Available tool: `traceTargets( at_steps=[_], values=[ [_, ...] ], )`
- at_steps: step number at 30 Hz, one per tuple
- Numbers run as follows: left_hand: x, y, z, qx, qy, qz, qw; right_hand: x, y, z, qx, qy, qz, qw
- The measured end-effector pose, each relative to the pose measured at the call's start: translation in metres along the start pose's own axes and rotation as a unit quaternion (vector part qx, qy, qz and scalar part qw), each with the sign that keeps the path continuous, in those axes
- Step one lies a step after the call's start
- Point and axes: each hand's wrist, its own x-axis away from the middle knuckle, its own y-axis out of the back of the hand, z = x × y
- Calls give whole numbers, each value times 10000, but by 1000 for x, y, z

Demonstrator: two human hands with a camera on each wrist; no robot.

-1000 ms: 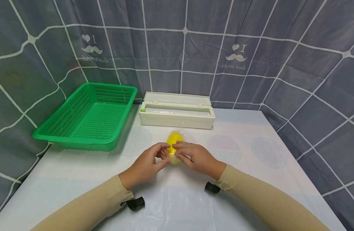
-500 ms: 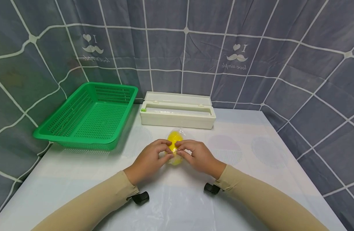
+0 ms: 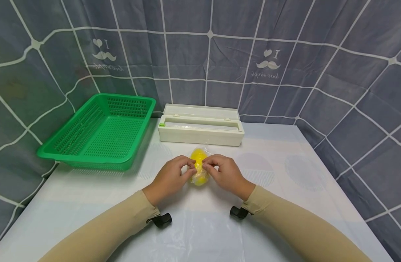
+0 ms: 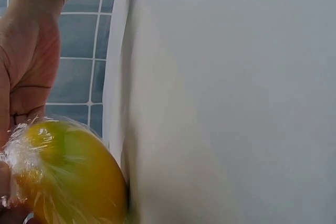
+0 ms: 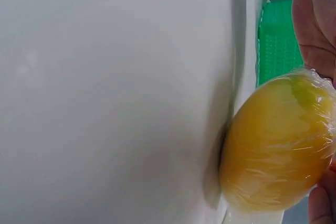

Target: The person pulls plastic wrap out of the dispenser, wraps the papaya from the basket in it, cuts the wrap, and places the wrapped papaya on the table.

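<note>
A yellow, oval fruit like a mango (image 3: 198,154), with a green patch, rests on the table wrapped in cling film (image 4: 23,153). In the right wrist view the fruit (image 5: 273,148) has film stretched smoothly over its side, with creases gathered toward the top. My left hand (image 3: 171,178) pinches the film on the fruit's left side between thumb and fingers. From the right, my right hand (image 3: 227,175) pinches the film too, its fingertips close to the left ones. The hands partly hide the fruit's middle in the head view.
Behind the fruit stands a white cling film dispenser (image 3: 201,136) with its lid up and a roll inside. A green plastic basket (image 3: 105,140) sits at the back left of the white-covered table (image 3: 279,203). A grey checked curtain (image 3: 187,54) surrounds the table.
Both hands have shifted slightly up over the fruit, from its near end to its middle. Their looser fingers have closed into pinches on the film, uncovering the fruit's near end.
</note>
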Motion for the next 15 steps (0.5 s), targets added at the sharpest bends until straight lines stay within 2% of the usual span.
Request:
traceTargets(
  at_steps=[4,7,11,15],
  values=[
    [-2,0,1,137,115,-72,9998,-2,-1,-1,40,-97,14,9999],
    [-4,0,0,146,51,-55,9999,-3,-1,-1,-21,-209,0,9998],
    [-7,-1,2,-274,-366,20,9990,-4,-3,0,-143,-584,57,9982],
    [-7,-1,4,-776,-942,83,9925,-4,-3,0,-184,-927,138,9954]
  ],
)
